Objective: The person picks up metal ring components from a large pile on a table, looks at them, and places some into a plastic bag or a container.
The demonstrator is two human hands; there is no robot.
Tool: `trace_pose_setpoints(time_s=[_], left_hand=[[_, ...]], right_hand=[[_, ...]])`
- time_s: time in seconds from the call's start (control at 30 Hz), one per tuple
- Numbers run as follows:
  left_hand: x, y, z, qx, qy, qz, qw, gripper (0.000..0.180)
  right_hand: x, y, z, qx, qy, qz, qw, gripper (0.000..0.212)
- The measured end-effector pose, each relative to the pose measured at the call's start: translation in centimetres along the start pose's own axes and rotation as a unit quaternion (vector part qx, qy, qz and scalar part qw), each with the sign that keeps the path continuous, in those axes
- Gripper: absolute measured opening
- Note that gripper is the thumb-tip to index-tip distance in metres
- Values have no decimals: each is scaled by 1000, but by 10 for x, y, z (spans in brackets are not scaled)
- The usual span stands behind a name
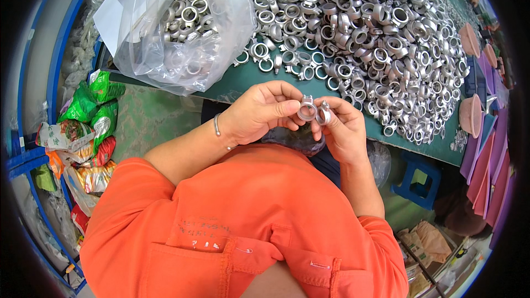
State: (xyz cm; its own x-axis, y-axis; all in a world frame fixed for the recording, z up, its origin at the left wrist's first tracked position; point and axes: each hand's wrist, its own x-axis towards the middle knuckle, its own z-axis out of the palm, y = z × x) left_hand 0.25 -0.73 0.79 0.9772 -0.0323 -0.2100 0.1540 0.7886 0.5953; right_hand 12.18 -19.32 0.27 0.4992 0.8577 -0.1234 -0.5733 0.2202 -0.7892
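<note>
While both hands meet on the near side of the heap of metal rings (pixel 381 49), each is closed on one small piece. The left hand (pixel 256 111) pinches the left ring (pixel 307 101) between thumb and fingers; the right hand (pixel 346 132) has the right ring (pixel 326 112) gripped in its fingertips. The two rings sit side by side, just short of the heap's near left edge; whether they touch, I cannot tell.

The left ring's round opening faces the wearer, its small lug pointing away toward the heap. The right ring is turned more edge-on, its lug also on the heap side, so the two openings do not face the same way. Of the two hands, the right is nearer to the heap, whose loose rings lie ahead of it and off to its right.

Left of the heap, on the same green desk (pixel 243 80), stands a clear plastic bag (pixel 234 44) with more rings inside. A blue stool (pixel 422 181) is on the wearer's side of the heap.
</note>
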Motion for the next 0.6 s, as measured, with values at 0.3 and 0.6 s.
trace_pose_setpoints(time_s=[0.3,0.6], left_hand=[[-2,3,10,10,12,33,999,19],[-19,5,18,405,-53,0,913,10]], right_hand=[[0,3,11,8,0,-14,1000,20],[-21,-11,7,-418,-61,-144,895,24]])
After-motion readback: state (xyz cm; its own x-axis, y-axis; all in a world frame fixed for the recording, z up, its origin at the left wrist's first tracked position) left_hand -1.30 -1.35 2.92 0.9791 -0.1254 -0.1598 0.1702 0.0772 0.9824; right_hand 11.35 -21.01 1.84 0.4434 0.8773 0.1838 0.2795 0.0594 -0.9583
